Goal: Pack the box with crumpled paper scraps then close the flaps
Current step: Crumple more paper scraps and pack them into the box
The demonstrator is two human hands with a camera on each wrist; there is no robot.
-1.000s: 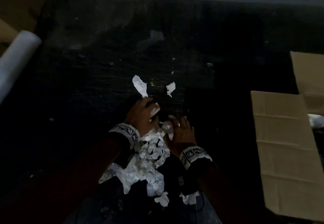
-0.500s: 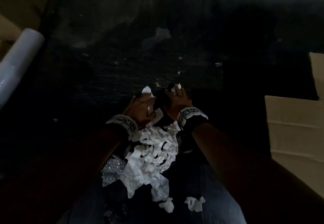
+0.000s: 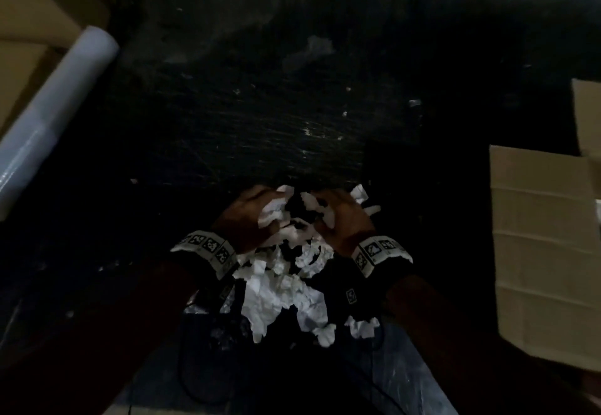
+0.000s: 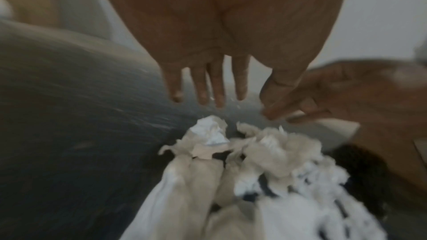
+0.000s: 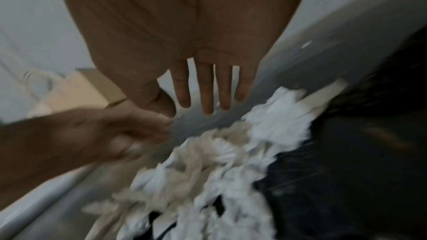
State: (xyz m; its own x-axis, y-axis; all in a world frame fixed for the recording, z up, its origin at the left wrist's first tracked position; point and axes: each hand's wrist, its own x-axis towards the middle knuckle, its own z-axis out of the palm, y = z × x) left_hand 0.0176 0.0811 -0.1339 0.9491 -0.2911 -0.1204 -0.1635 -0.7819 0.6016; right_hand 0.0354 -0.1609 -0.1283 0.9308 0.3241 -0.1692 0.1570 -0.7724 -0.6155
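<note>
Both hands are over the heap of white paper scraps [image 3: 279,287] at the near edge of the dark counter [image 3: 260,122]; the left hand [image 3: 250,219] and the right hand [image 3: 341,222] stand side by side at the far end of the heap; in the wrist views the grip of each is spread, fingers [image 4: 217,87] straight and apart above the scraps, pinching nothing; the cardboard box [image 3: 543,252] lies well apart on the right, flaps open; a white roll [image 3: 48,118] lies at the left.
</note>
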